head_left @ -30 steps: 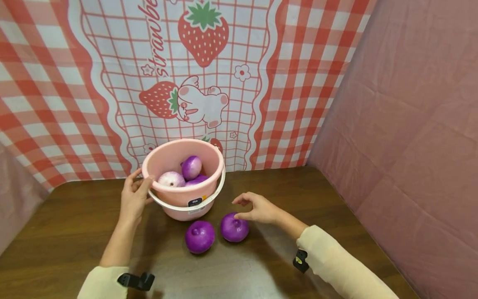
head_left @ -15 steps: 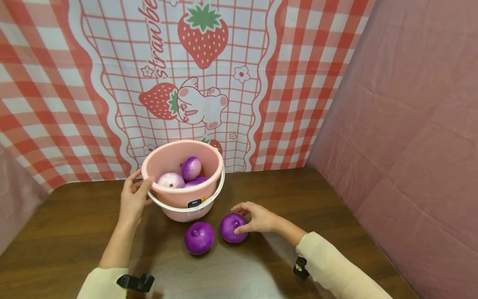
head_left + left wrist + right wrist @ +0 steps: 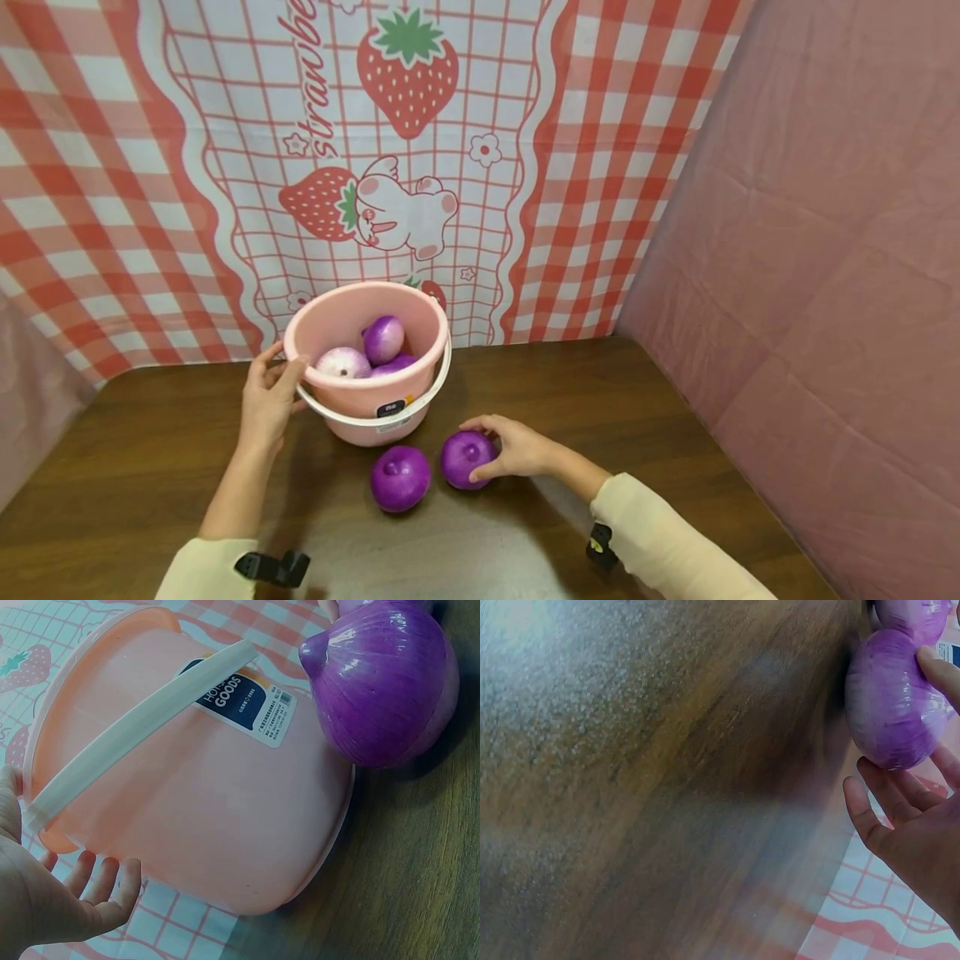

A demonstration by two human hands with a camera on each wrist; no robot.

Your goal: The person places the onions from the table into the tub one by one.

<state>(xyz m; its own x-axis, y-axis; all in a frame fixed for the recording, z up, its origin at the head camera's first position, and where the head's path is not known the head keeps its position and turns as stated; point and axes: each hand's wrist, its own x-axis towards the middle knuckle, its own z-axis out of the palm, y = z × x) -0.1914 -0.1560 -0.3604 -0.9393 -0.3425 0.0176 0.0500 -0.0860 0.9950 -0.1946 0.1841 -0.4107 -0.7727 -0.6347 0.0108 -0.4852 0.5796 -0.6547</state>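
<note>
A pink bucket (image 3: 341,402) with a white handle (image 3: 142,731) stands on the table, its handle hanging down in front. My left hand (image 3: 266,404) grips the bucket's rim on the left side, thumb at the top edge. Inside it lie a whitish onion (image 3: 342,362), a purple-and-white onion (image 3: 384,338) and part of another purple onion (image 3: 393,365). My right hand (image 3: 521,450) holds a purple onion (image 3: 459,460) on the table, thumb on the near side and fingers curled round the far side. Just left of it sits a second purple onion (image 3: 400,481).
The brown wooden table (image 3: 615,417) ends at a red-and-white strawberry cloth (image 3: 408,83) hanging behind the bucket. A pink cloth (image 3: 810,250) hangs along the right side. Both wrists wear black camera mounts (image 3: 273,568).
My right hand has come down and nearer, from above the right-hand onion to a hold round it. That onion has barely shifted. The left hand and bucket keep their place.
</note>
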